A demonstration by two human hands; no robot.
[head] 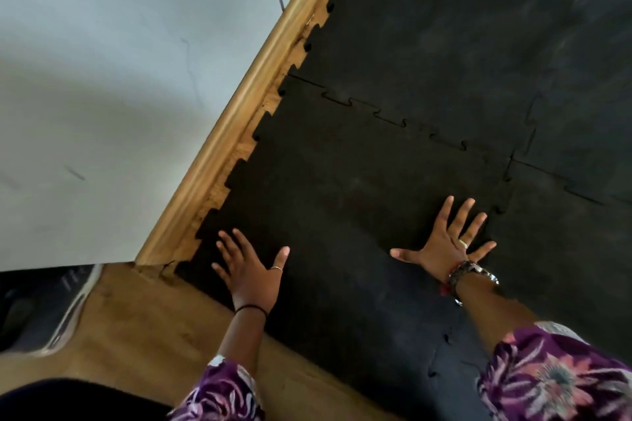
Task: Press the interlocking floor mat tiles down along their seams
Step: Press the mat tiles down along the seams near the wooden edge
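Head view looks down on black interlocking mat tiles laid over a wooden floor, their toothed outer edge running close beside a wooden baseboard at the foot of a pale wall. Both of the person's hands lie palm-down on the nearest tile, fingers spread wide and flat, gripping nothing.

Her left hand sits near the tile's corner by the baseboard, just inside the toothed edge, with a thin ring on one finger and a dark band round the wrist. Her right hand is well apart from it, further across the same tile, its fingertips reaching towards the puzzle-cut seam that runs down beside it on the right; whether they touch that seam I cannot tell. That wrist carries a watch and a red thread.

Beyond both hands a second seam crosses the mat from the baseboard side, meeting the first at a four-way junction above the right hand. It lies well clear of either palm. Another notched joint shows nearer the camera, between the two forearms. Purple flowered sleeves cover both arms. A dark shoe-like shape sits at the lower left, too blurred to name surely.
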